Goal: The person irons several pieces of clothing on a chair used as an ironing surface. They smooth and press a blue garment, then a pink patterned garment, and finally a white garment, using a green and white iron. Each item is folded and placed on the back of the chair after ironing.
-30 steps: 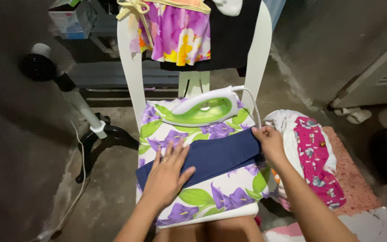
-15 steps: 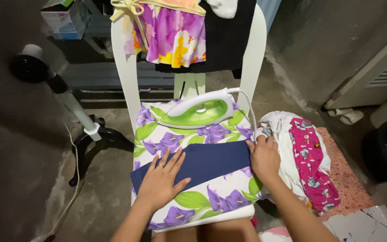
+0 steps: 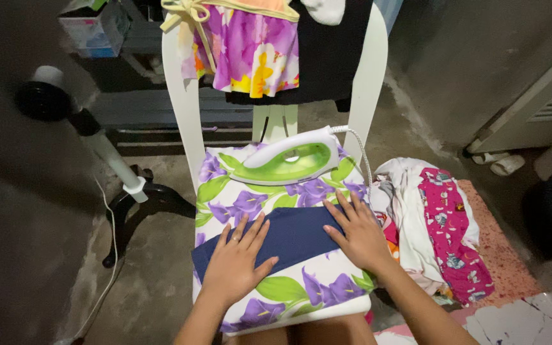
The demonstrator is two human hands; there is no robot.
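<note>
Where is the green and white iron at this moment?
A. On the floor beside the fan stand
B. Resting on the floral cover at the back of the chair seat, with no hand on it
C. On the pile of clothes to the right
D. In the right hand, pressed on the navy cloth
B: the iron lies on the floral cover behind the navy cloth, while the left hand and right hand lie flat on that cloth.

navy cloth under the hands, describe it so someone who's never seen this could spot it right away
Find the white plastic chair in the middle, its seat covered by a floral cloth of purple flowers and green leaves. Across that cloth, nearer than the green and white iron, lies the navy cloth, pressed flat under the left hand and right hand. It is the only plain, dark, unpatterned fabric on the seat.
</note>
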